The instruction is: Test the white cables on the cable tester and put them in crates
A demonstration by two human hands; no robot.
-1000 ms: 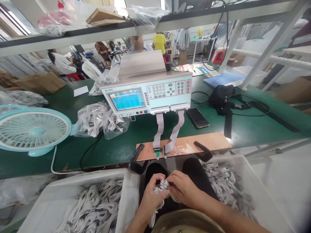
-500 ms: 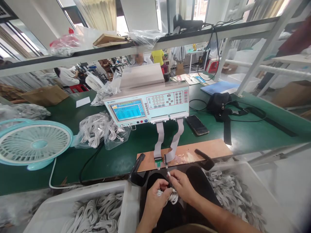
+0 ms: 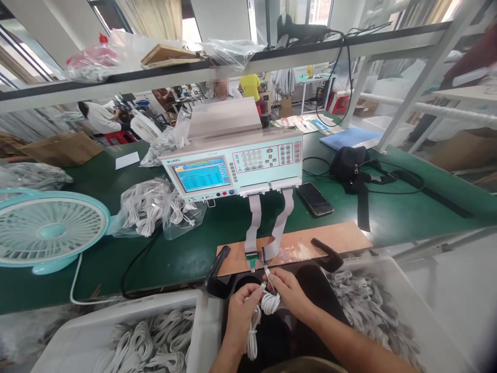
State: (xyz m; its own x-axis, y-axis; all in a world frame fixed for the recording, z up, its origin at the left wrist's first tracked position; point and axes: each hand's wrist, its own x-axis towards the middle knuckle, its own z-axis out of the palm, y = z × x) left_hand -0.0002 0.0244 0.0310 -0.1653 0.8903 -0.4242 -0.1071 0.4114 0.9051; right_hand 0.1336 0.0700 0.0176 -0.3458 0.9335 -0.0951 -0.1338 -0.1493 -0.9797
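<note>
Looks part-way along, judging by the slim white plug point(image 3: 267, 270) brought up to the small metal-tipped connector point(image 3: 265, 256) on the right-hand grey ribbon cable point(image 3: 282, 220); cannot tell whether fully seated. Has the second white plug point(image 3: 263, 286) apart from the small green circuit board point(image 3: 252, 262), so seems short of joining both ends. With the right hand point(image 3: 290, 294), reaches in from the side, palm down, thumb and fingers together on the slim white plug. With the left hand point(image 3: 241, 317), sits lower, wrist angled up, thumb and fingertips closed around the second white plug. Keeps the looped white cable point(image 3: 271, 303) bunched between both palms, above the lap, near the edge of the tan wooden board point(image 3: 330, 239).
</note>
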